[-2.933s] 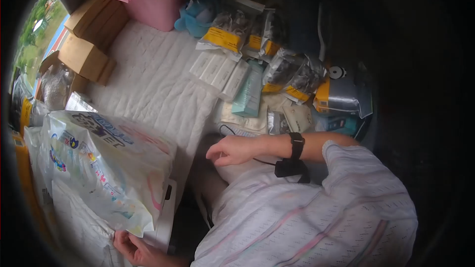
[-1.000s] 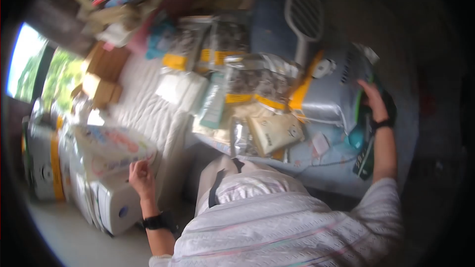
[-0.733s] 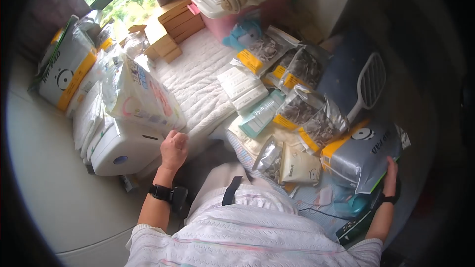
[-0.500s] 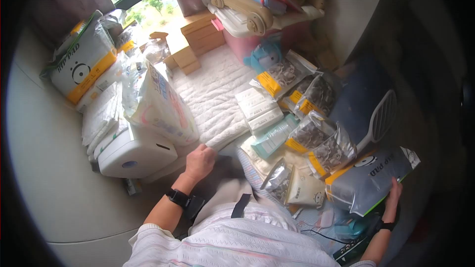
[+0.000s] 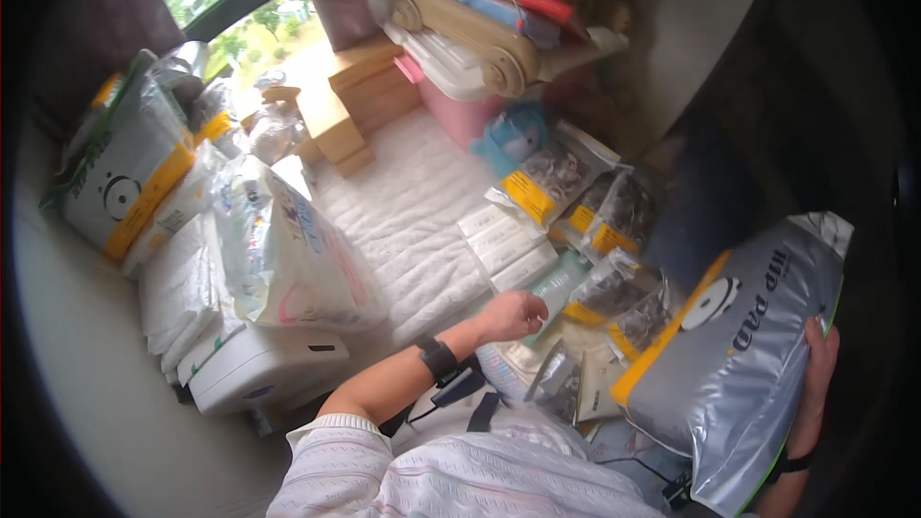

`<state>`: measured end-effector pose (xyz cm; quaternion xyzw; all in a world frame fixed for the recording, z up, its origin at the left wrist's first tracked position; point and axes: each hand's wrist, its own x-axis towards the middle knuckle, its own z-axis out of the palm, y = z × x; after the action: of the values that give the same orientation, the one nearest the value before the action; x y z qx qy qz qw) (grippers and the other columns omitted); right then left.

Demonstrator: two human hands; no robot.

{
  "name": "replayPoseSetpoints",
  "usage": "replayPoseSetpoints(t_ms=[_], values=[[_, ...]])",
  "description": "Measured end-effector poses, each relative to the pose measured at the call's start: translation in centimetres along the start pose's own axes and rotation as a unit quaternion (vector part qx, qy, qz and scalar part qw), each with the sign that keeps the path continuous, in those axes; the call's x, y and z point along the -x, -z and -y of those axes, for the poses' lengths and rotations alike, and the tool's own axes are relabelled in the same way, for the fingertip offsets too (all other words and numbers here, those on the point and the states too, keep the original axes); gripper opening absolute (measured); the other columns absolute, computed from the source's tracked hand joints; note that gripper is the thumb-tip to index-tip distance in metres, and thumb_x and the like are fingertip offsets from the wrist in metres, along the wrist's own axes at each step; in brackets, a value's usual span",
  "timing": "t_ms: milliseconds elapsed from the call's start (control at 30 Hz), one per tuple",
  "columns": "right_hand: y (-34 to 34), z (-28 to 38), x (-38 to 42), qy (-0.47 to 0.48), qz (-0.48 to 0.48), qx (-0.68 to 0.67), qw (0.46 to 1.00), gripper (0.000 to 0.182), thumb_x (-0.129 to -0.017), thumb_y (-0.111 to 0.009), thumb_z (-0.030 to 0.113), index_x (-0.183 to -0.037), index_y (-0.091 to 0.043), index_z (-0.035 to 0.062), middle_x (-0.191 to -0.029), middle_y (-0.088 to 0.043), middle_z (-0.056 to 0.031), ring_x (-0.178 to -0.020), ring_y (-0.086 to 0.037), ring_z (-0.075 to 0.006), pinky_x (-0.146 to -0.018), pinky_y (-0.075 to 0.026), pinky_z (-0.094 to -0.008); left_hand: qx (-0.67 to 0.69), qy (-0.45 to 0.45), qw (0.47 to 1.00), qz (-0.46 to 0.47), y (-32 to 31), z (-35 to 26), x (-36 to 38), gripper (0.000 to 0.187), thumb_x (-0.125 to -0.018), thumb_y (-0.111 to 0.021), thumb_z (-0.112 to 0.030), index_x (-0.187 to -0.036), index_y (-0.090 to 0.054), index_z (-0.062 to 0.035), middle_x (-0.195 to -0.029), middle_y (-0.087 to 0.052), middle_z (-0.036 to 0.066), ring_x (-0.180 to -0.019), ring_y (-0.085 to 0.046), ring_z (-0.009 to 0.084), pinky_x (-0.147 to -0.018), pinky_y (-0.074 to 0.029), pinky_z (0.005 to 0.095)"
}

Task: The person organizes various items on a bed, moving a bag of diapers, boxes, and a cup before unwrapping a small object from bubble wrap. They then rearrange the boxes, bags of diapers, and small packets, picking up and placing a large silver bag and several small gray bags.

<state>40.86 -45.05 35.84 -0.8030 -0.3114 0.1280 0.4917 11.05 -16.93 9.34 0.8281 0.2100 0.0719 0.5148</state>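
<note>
My right hand [image 5: 818, 364] grips the right edge of a large grey HIP PAD bag [image 5: 739, 345] with a yellow stripe. The bag is tilted up, and it partly hides my fingers. My left hand [image 5: 515, 315] is curled into a loose fist with nothing showing in it. It overlaps a teal box [image 5: 556, 290] in this view. Near it, white boxes [image 5: 506, 247] are stacked, and clear-fronted packets [image 5: 614, 288] with yellow labels lie to its right. A cream pouch [image 5: 597, 388] stands by the HIP PAD bag's left corner.
On the left, a large plastic pack [image 5: 288, 249] and folded white pads [image 5: 177, 288] stand by a white appliance [image 5: 269, 369]. A white quilted mat [image 5: 403, 192] lies mid-view. At the back are wooden blocks [image 5: 331, 125], a pink bin [image 5: 446, 110] and a blue plush toy [image 5: 513, 139].
My right hand has raised the HIP PAD bag and brought it closer. My left hand has moved right, from beside the mat to over the teal box. The view has shifted slightly.
</note>
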Motion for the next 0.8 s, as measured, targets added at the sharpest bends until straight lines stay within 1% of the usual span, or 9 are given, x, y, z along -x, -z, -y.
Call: replayPoseSetpoints(t_ms=[67,100,200,300,400,533,600,700,800], values=[[-0.2,1.3,-0.9,0.0,0.018,0.105,0.994,0.018,-0.087,-0.05,0.018,-0.072,-0.049,0.0084,-0.062,-0.039,0.0082,-0.058,-0.034,-0.0014,-0.052,-0.027,-0.0197,-0.017,0.021,0.999,0.024,0.2,1.2,-1.9,0.019,-0.068,-0.058,-0.011,-0.086,-0.064,-0.0051,-0.075,-0.062,0.01,-0.066,-0.059,0.0182,-0.062,-0.048,0.0288],[-2.8,2.5,-0.8,-0.054,-0.007,0.005,0.999,0.017,-0.086,-0.051,0.019,-0.073,-0.05,0.0079,-0.063,-0.041,0.008,-0.058,-0.036,-0.001,-0.053,-0.028,-0.0189,0.005,0.034,0.999,0.026,0.3,2.2,-2.5,0.019,-0.068,-0.058,-0.01,-0.085,-0.064,-0.0045,-0.074,-0.062,0.01,-0.066,-0.06,0.0176,-0.063,-0.048,0.0287],[-6.6,2.7,-1.8,-0.081,-0.016,0.009,0.997,0.018,-0.087,-0.052,0.02,-0.075,-0.053,0.0072,-0.065,-0.046,0.0072,-0.057,-0.039,-0.0008,-0.052,-0.029,-0.0173,0.014,0.094,0.995,-0.017,2.5,4.9,-3.9,0.019,-0.068,-0.057,-0.009,-0.085,-0.063,-0.0031,-0.073,-0.064,0.01,-0.067,-0.061,0.0168,-0.065,-0.049,0.0283],[-10.1,3.2,-2.2,-0.098,0.04,0.017,0.994,0.019,-0.087,-0.053,0.02,-0.072,-0.054,0.0077,-0.062,-0.047,0.0082,-0.055,-0.039,0.0001,-0.05,-0.029,-0.0172,0.023,0.1,0.991,-0.082,4.5,8.5,-5.7,0.017,-0.07,-0.056,-0.01,-0.084,-0.063,-0.0026,-0.072,-0.063,0.009,-0.066,-0.06,0.0175,-0.065,-0.048,0.0274],[-13.6,2.3,-2.4,-0.091,0.077,0.014,0.993,0.019,-0.088,-0.053,0.018,-0.077,-0.056,0.0026,-0.066,-0.051,0.0077,-0.058,-0.041,0.0,-0.052,-0.033,-0.0179,0.242,0.194,0.95,0.034,6.3,8.8,-7.2,0.029,-0.078,-0.06,-0.025,-0.095,-0.061,-0.0013,-0.082,-0.062,0.005,-0.074,-0.058,0.0148,-0.067,-0.047,0.0287],[-16.3,0.9,-2.7,-0.051,0.185,0.063,0.979,0.021,-0.089,-0.053,0.016,-0.076,-0.057,-0.0007,-0.065,-0.05,0.0072,-0.06,-0.039,-0.0005,-0.054,-0.034,-0.018,0.321,0.192,0.916,0.144,4.4,7.6,-8.2,0.047,-0.08,-0.062,-0.038,-0.109,-0.055,-0.0021,-0.094,-0.06,0.006,-0.083,-0.057,0.0152,-0.071,-0.047,0.0293],[-17.0,2.1,-2.9,-0.027,0.181,0.066,0.981,0.024,-0.089,-0.053,0.015,-0.07,-0.054,-0.0001,-0.061,-0.046,0.0082,-0.058,-0.037,-0.0006,-0.051,-0.032,-0.019,0.407,0.208,0.866,0.202,2.0,7.2,-8.2,0.06,-0.079,-0.061,-0.046,-0.119,-0.048,-0.0033,-0.103,-0.057,0.008,-0.089,-0.056,0.0161,-0.076,-0.046,0.0289],[-16.9,4.3,-3.8,-0.025,0.23,0.044,0.972,0.029,-0.088,-0.053,0.014,-0.062,-0.048,0.0017,-0.057,-0.04,0.008,-0.054,-0.034,-0.0021,-0.047,-0.03,-0.0219,0.495,0.209,0.799,0.27,-1.1,6.0,-7.7,0.071,-0.081,-0.055,-0.051,-0.132,-0.033,-0.0078,-0.115,-0.052,0.011,-0.104,-0.051,0.0204,-0.083,-0.044,0.0354],[-16.9,6.9,-4.0,0.062,0.3,0.07,0.949,0.029,-0.088,-0.052,0.013,-0.061,-0.048,0.0018,-0.055,-0.041,0.0057,-0.052,-0.035,-0.0028,-0.046,-0.03,-0.022,0.627,0.129,0.7,0.316,-3.6,5.0,-6.9,0.068,-0.084,-0.047,-0.053,-0.136,-0.027,-0.015,-0.13,-0.043,0.006,-0.116,-0.043,0.0218,-0.092,-0.037,0.0407]])
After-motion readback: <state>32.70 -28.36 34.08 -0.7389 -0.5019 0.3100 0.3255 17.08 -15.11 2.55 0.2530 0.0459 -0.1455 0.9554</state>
